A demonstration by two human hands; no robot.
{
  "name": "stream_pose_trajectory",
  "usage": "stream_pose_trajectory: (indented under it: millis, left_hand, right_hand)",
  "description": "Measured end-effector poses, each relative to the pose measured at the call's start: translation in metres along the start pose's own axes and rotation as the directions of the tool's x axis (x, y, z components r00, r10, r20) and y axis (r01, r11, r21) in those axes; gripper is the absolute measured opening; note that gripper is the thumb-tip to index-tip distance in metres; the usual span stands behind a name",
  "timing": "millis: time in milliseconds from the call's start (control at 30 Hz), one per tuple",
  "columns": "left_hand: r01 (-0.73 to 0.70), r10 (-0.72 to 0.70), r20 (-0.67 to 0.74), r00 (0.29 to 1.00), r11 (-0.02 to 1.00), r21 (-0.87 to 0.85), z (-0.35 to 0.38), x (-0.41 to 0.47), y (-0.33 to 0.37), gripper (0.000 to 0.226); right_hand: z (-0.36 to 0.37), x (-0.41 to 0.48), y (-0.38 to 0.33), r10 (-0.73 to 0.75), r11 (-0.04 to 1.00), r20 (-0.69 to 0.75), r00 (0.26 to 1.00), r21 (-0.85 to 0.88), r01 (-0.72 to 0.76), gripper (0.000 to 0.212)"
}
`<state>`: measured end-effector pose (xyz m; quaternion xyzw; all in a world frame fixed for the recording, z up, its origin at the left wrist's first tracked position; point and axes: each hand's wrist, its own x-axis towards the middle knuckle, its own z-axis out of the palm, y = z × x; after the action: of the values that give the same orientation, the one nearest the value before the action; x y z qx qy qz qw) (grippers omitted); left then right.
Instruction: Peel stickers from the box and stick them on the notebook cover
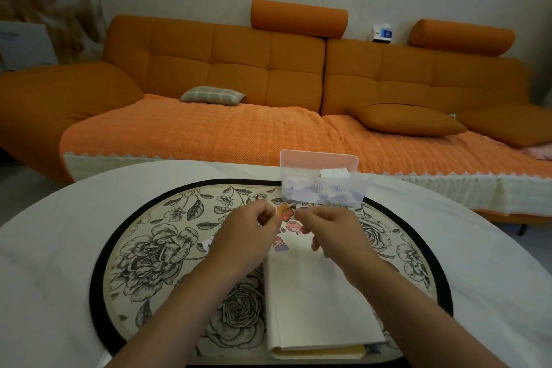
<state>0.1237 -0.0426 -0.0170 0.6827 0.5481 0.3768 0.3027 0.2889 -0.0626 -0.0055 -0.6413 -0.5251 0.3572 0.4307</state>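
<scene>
At the far end of the white notebook [313, 302], toward 12 o'clock on the round floral mat [155, 248], both hands meet over one small orange sticker [283, 211]. The left hand [248, 236] pinches its left edge with curled fingers. The right hand [331, 227] appears to pinch the right edge between thumb and forefinger, its other fingers loosely bent. I judge the sticker is being parted from its backing, held just above the cover and not yet pressed down.

A few cartoon stickers [291, 227] sit on the cover near its 12 o'clock edge, partly hidden by the hands, so the task is under way. Most of the cover, from the middle to 6 o'clock, is bare.

At about 1 o'clock on the mat, just beyond the hands, stands the clear plastic box [343, 185] with its pink lid [316, 160] tipped up behind it. It holds a loose heap of pale paper pieces, likely more stickers; their designs cannot be made out. A white scrap [206, 243] lies at 9 o'clock of the left hand, perhaps discarded backing.
</scene>
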Motion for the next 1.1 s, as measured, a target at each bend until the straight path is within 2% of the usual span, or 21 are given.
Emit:
stream_pose_trajectory:
  millis: [67, 167, 267, 367, 500, 567, 633, 700, 733, 800, 900, 967, 1000, 1067, 1100]
  left_hand:
    - [-0.053, 0.053, 0.001, 0.999, 0.985, 0.162, -0.002, -0.002, -0.002, 0.022]
    - [-0.115, 0.105, 0.049, 0.993, 0.956, 0.270, -0.005, -0.005, 0.001, 0.021]
    - [-0.152, 0.132, 0.086, 0.988, 0.943, 0.296, -0.005, -0.007, 0.004, 0.019]
    - [-0.189, 0.173, 0.079, 0.982, 0.923, 0.334, -0.004, -0.007, 0.004, 0.022]
    - [-0.195, 0.186, 0.062, 0.981, 0.899, 0.392, -0.005, -0.006, 0.003, 0.018]
    - [-0.122, 0.106, 0.067, 0.992, 0.940, 0.319, -0.005, -0.003, 0.006, 0.018]
    - [0.086, -0.088, 0.112, 0.990, 0.996, 0.029, -0.007, 0.002, 0.011, 0.023]
    - [0.335, -0.282, 0.229, 0.932, 0.911, -0.242, -0.012, 0.006, 0.019, 0.034]
    - [0.400, -0.323, 0.281, 0.904, 0.870, -0.288, -0.015, 0.007, 0.020, 0.038]
    - [0.431, -0.337, 0.318, 0.886, 0.851, -0.299, -0.017, 0.008, 0.020, 0.039]
    - [0.300, -0.272, 0.165, 0.948, 0.935, -0.188, -0.013, 0.011, 0.012, 0.025]
    - [0.126, -0.126, 0.025, 0.992, 0.992, 0.028, -0.009, 0.013, 0.001, 0.018]
    - [0.038, -0.039, 0.000, 0.999, 0.985, 0.168, -0.007, 0.012, -0.004, 0.020]
    - [-0.136, 0.119, 0.070, 0.990, 0.918, 0.372, -0.002, 0.010, -0.015, 0.033]
    - [-0.200, 0.161, 0.126, 0.979, 0.884, 0.422, 0.001, 0.011, -0.020, 0.038]
  right_hand:
    - [-0.004, 0.003, 0.005, -0.149, 0.967, -0.083, 0.985, -0.220, 0.127, 0.019]
    - [-0.009, 0.007, 0.006, -0.223, 0.960, -0.022, 0.975, -0.176, 0.216, 0.012]
    - [-0.010, 0.006, 0.003, -0.282, 0.942, 0.072, 0.957, -0.170, 0.291, 0.003]
    - [-0.011, 0.006, 0.004, -0.328, 0.909, 0.104, 0.939, -0.236, 0.344, 0.016]
    - [-0.015, 0.007, 0.003, -0.315, 0.890, 0.157, 0.936, -0.293, 0.349, 0.015]
    - [-0.016, 0.008, 0.004, -0.304, 0.893, 0.156, 0.940, -0.298, 0.338, 0.014]
    - [-0.016, 0.010, 0.004, -0.307, 0.897, 0.130, 0.943, -0.291, 0.333, 0.014]
    - [-0.017, 0.011, 0.002, -0.309, 0.902, 0.114, 0.944, -0.280, 0.329, 0.014]
    - [-0.018, 0.011, 0.001, -0.304, 0.908, 0.113, 0.946, -0.266, 0.324, 0.014]
    - [-0.020, 0.011, -0.002, -0.282, 0.924, 0.113, 0.953, -0.237, 0.301, 0.014]
    - [-0.023, 0.012, -0.004, -0.196, 0.963, 0.075, 0.978, -0.174, 0.207, 0.017]
    - [-0.027, 0.014, -0.003, -0.051, 0.993, 0.073, 0.996, -0.101, 0.058, 0.023]
    - [-0.028, 0.014, -0.001, 0.033, 0.998, 0.097, 0.995, -0.064, -0.026, 0.023]
    - [-0.028, 0.013, 0.003, 0.160, 0.987, 0.162, 0.974, -0.039, -0.156, 0.022]
    - [-0.027, 0.012, 0.005, 0.196, 0.980, 0.183, 0.963, -0.061, -0.187, 0.023]
